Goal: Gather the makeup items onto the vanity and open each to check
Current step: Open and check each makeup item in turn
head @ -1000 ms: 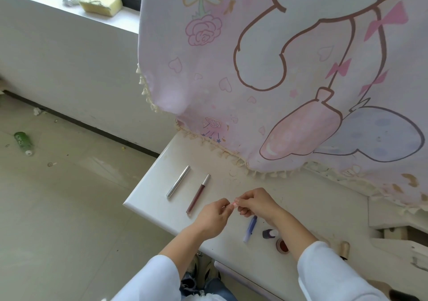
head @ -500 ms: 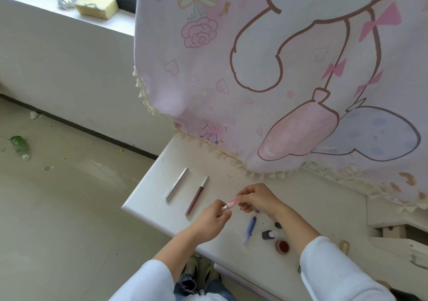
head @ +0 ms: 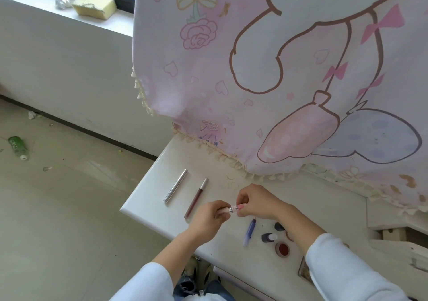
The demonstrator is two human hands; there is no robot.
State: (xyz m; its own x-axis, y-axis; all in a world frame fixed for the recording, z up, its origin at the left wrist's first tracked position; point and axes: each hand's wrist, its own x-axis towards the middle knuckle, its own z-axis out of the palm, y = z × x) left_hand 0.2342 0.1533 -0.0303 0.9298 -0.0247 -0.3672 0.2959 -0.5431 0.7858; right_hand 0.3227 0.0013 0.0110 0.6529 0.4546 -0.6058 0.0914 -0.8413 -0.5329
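— Looks like a bedroom corner at home?
— Seems so: white vanity (head: 148, 198) draped with a pink cartoon cloth (head: 278, 69), fringed at the hem.
— And on top?
— Slim makeup tubes (head: 175, 189), a small open pot (head: 282, 249).
— Tidy?
— Hardly: yellow sponge (head: 93, 6) on the windowsill (head: 46, 13), green bottle (head: 18, 147) lying on the tiled floor (head: 69, 208).

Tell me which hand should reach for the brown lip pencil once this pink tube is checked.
Left, probably. The left hand is right beside the brown lip pencil, while the right hand sits farther off, across the pink tube.
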